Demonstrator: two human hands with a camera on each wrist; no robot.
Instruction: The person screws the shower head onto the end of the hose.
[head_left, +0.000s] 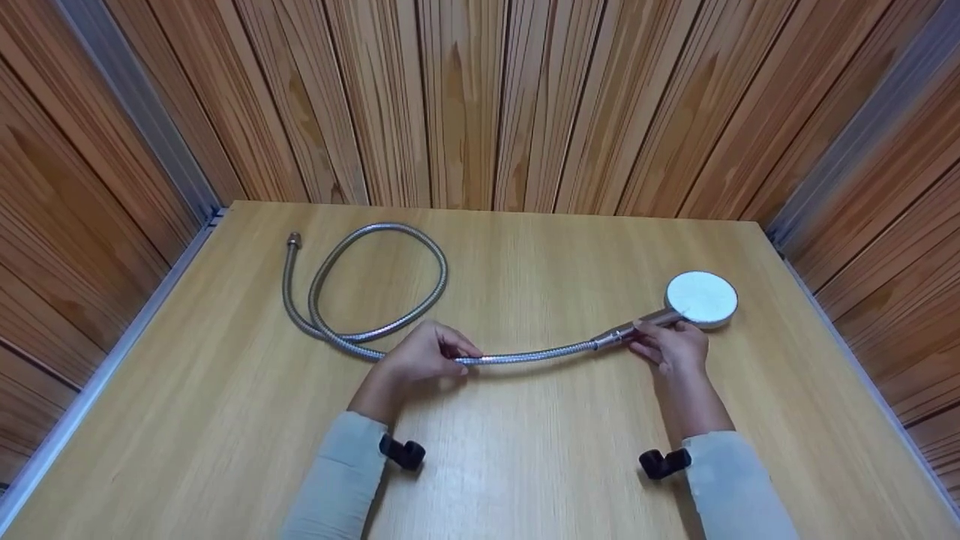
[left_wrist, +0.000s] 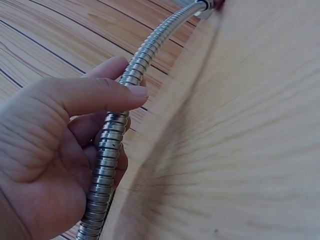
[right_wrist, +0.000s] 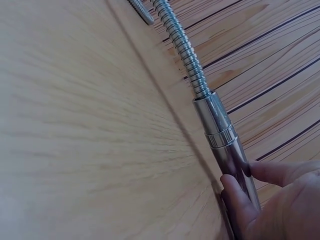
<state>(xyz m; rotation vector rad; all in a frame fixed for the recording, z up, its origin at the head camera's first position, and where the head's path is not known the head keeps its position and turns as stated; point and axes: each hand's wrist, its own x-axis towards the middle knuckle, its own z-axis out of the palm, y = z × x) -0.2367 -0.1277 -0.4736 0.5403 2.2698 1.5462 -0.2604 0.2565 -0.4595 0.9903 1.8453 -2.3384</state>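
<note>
A shower head (head_left: 702, 299) with a round white face and a metallic handle (right_wrist: 234, 162) lies at the right of the table. My right hand (head_left: 676, 346) grips that handle between thumb and fingers, just below the round face. A ribbed metal shower hose (head_left: 532, 356) joins the handle's lower end through a smooth connector (right_wrist: 214, 117). My left hand (head_left: 426, 352) holds the hose partway along, thumb on one side and fingers curled behind it, as the left wrist view (left_wrist: 65, 135) shows. Beyond the left hand the hose makes one loop, ending in a metal nut (head_left: 294, 240).
The wooden table (head_left: 540, 465) spreads under both hands. Wood-plank walls (head_left: 461, 105) rise behind it and on both sides, with grey metal rails (head_left: 105, 382) along the side edges. A black wrist camera (head_left: 405, 453) sits at each sleeve cuff.
</note>
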